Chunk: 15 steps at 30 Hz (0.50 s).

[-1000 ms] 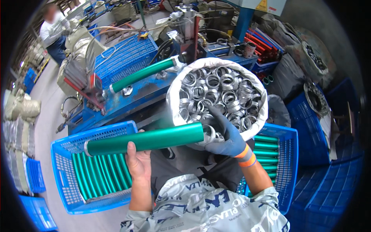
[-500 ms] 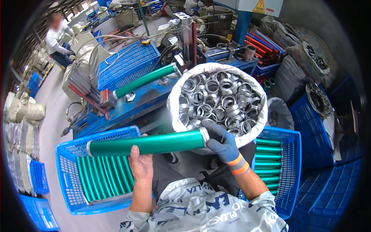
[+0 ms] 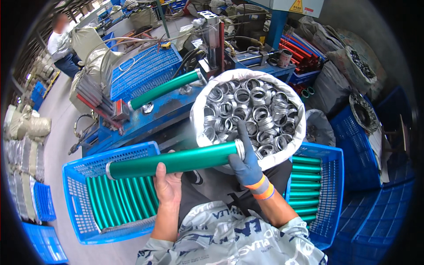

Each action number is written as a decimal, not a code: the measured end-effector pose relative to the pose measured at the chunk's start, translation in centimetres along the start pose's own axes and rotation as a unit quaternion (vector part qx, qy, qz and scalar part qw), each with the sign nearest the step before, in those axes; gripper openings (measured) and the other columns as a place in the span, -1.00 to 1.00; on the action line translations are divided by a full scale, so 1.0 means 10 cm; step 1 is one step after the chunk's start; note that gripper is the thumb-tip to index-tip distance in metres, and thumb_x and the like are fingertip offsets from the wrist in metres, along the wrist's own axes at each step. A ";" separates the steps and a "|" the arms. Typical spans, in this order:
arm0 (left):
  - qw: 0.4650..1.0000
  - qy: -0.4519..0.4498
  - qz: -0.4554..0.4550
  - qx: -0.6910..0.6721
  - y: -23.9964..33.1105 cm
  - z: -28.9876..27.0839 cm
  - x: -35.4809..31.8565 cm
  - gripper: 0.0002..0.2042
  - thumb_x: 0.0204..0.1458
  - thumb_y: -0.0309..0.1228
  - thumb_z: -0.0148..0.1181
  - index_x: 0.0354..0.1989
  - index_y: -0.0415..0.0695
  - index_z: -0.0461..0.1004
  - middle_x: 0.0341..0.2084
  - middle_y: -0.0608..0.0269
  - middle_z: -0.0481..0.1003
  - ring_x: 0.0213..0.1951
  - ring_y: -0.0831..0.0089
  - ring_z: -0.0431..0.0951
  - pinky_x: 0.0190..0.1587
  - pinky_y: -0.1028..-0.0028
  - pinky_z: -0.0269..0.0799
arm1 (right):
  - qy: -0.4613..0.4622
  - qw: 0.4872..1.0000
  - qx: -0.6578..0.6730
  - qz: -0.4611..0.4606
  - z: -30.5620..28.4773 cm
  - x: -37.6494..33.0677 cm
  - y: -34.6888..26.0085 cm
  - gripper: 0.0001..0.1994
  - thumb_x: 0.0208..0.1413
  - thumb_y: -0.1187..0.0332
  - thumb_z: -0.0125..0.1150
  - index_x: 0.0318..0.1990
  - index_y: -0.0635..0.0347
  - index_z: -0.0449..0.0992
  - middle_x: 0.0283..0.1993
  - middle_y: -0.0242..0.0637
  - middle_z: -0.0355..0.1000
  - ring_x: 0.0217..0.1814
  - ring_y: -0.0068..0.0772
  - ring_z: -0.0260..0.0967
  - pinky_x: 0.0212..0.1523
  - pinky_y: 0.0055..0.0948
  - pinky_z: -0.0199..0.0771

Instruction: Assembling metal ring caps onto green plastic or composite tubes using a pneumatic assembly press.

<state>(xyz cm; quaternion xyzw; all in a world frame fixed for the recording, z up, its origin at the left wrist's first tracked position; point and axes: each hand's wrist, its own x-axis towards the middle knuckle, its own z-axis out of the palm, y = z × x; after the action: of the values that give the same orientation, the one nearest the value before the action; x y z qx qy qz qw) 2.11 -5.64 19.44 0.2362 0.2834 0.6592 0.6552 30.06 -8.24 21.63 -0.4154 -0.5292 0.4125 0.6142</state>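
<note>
A shiny green tube (image 3: 190, 158) with a silver ring on each end lies nearly level across my lap, its right end slightly higher. My bare left hand (image 3: 168, 185) is closed round its middle from below, thumb in front. At the right end, my right hand (image 3: 248, 161), in a grey glove with an orange-striped cuff, grips the tube beside its silver ring (image 3: 240, 149); the forefinger points up along the ring. Just beyond that hand stands a white sack (image 3: 201, 126) full of loose silver rings (image 3: 242, 97).
Blue crates with green tubes flank me, a left crate (image 3: 73, 198) and a right crate (image 3: 332, 198). Ahead, a blue machine bench (image 3: 163, 112) carries another green tube (image 3: 165, 90) between its fixtures. Stacked blue crates (image 3: 375, 216) stand at right. Far left is another person (image 3: 64, 46).
The held tube has shifted slightly right. My gloved forefinger has straightened upward at its right end, and the thumb now lies on the tube. The other person has shifted a little.
</note>
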 end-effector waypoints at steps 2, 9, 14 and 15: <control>1.000 0.001 -0.007 0.004 0.00 -0.02 0.00 -0.61 0.45 -0.22 0.40 0.36 -0.03 0.59 0.33 -0.05 0.66 0.27 0.12 0.75 0.24 0.09 0.82 | -0.006 0.996 0.072 0.052 0.04 -0.03 -0.11 -0.01 0.50 0.18 0.34 0.83 0.38 -0.14 0.28 -0.28 0.42 0.19 -0.41 0.41 0.35 -0.36 0.44; 1.000 0.010 -0.003 0.015 0.01 -0.05 0.05 -0.59 0.42 -0.18 0.43 0.34 -0.06 0.60 0.30 0.00 0.67 0.22 0.16 0.76 0.23 0.10 0.82 | 0.003 0.997 0.074 0.026 0.14 -0.06 0.01 -0.04 0.54 0.24 0.32 0.84 0.36 -0.16 0.27 -0.31 0.43 0.19 -0.47 0.38 0.35 -0.43 0.40; 0.999 0.009 0.003 0.031 0.09 -0.08 0.05 -0.56 0.44 -0.13 0.40 0.37 -0.06 0.59 0.30 0.03 0.67 0.23 0.19 0.76 0.24 0.13 0.80 | -0.018 0.998 0.053 0.030 0.16 -0.01 0.06 -0.04 0.54 0.28 0.32 0.84 0.35 -0.20 0.43 -0.20 0.35 0.35 -0.36 0.40 0.54 -0.36 0.30; 0.999 0.015 0.012 0.036 0.10 -0.07 0.05 -0.55 0.45 -0.11 0.40 0.38 -0.06 0.59 0.30 0.04 0.67 0.23 0.20 0.75 0.26 0.13 0.78 | -0.018 0.998 0.054 0.030 0.21 -0.02 0.02 -0.04 0.54 0.28 0.32 0.84 0.35 -0.20 0.43 -0.20 0.35 0.35 -0.36 0.40 0.54 -0.36 0.30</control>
<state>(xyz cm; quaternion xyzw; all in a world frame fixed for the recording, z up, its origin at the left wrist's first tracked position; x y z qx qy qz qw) 0.88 -5.16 19.61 0.2532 0.3142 0.6599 0.6339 27.99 -8.21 21.62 -0.3899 -0.5048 0.4661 0.6131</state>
